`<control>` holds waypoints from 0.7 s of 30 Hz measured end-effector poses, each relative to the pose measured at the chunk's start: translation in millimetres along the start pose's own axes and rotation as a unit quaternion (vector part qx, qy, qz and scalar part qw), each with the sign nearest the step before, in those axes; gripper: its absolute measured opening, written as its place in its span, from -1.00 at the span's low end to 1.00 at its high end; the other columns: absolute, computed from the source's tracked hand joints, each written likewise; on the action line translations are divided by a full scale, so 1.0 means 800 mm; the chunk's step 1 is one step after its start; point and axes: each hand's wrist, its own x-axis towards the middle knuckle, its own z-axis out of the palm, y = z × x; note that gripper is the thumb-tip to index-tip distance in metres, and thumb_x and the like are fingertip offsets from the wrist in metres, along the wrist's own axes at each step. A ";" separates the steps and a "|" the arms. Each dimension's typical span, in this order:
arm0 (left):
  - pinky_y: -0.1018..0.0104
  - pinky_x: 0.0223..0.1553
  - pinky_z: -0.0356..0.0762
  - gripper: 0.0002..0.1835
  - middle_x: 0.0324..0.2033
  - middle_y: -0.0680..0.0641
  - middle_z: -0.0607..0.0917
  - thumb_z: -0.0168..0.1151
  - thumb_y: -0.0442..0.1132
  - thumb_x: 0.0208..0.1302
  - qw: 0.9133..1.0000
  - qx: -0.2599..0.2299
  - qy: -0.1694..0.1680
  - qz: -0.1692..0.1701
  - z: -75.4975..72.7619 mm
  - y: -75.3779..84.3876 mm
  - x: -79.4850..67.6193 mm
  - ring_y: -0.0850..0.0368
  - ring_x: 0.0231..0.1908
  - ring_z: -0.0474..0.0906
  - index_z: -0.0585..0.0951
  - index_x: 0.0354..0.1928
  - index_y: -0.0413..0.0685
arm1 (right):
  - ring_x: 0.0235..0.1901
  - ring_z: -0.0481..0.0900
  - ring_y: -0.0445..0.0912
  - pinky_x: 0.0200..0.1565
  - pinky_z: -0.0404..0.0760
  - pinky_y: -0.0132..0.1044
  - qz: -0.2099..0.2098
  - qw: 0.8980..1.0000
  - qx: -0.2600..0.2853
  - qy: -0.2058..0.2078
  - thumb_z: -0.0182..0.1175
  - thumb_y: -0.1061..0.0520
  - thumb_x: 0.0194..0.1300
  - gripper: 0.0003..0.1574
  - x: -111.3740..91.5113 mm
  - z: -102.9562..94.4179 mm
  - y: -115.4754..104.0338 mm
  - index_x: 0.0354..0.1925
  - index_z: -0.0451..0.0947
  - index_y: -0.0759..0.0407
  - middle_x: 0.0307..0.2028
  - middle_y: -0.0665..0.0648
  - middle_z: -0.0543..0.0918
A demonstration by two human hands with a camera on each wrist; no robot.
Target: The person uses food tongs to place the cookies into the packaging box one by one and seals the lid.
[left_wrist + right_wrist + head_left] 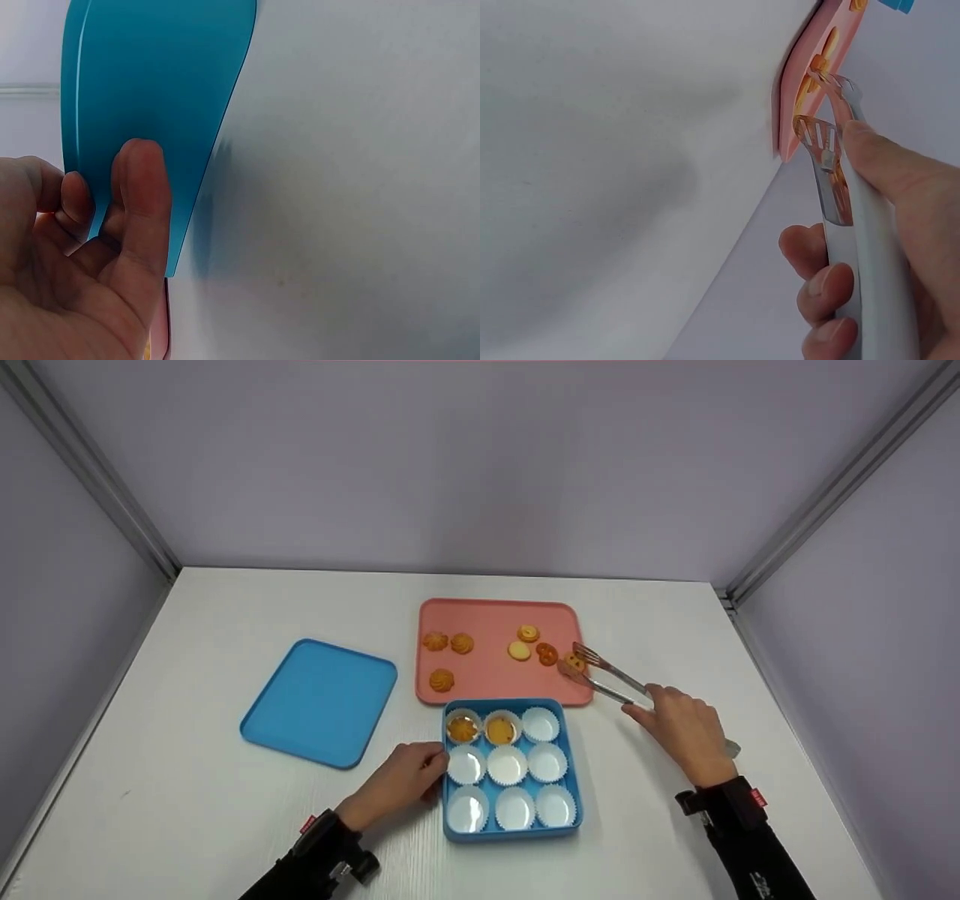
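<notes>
My right hand [686,727] grips metal tongs [615,673], whose parted tips straddle a round dotted cookie [575,662] at the right edge of the pink tray [487,690]. Beside that cookie lie a brown pretzel-shaped cookie [547,653], a plain pale round one [518,651] and a ring-topped one [528,633]. My left hand [405,776] holds the left wall of the blue box [512,837], thumb at the rim and fingers against the outer side [187,90]. White paper cups [507,766] stand in rows inside the box; the back-left and back-middle cups each contain a cookie.
Three swirled cookies [442,680] lie on the left part of the pink tray. A flat blue lid-like tray [319,701] rests on the white table [187,810] to the left. Grey panels [495,472] enclose the table at the back and sides.
</notes>
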 end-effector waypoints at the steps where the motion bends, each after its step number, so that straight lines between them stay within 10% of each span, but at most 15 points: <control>1: 0.32 -0.52 0.49 -0.73 -0.61 -0.03 0.55 -0.07 -0.25 0.46 1.000 0.000 -0.001 -0.001 0.000 0.000 0.000 0.13 -0.59 0.52 0.52 -0.43 -0.05 | -0.77 0.37 -0.06 -0.75 0.41 -0.14 -0.003 1.000 -0.004 0.005 0.39 -0.21 0.11 -0.33 0.000 0.001 0.000 -0.15 0.63 0.37 -0.56 0.25 0.61; 21: 0.29 -0.55 0.53 -0.69 -0.63 -0.08 0.59 -0.08 -0.22 0.48 0.999 -0.029 -0.011 0.016 -0.001 -0.004 0.002 0.05 -0.63 0.58 0.51 -0.45 -0.08 | -0.72 0.43 -0.05 -0.69 0.48 -0.10 0.007 1.000 0.018 -0.015 0.43 -0.15 0.07 -0.38 0.004 -0.001 -0.014 -0.13 0.63 0.33 -0.54 0.21 0.61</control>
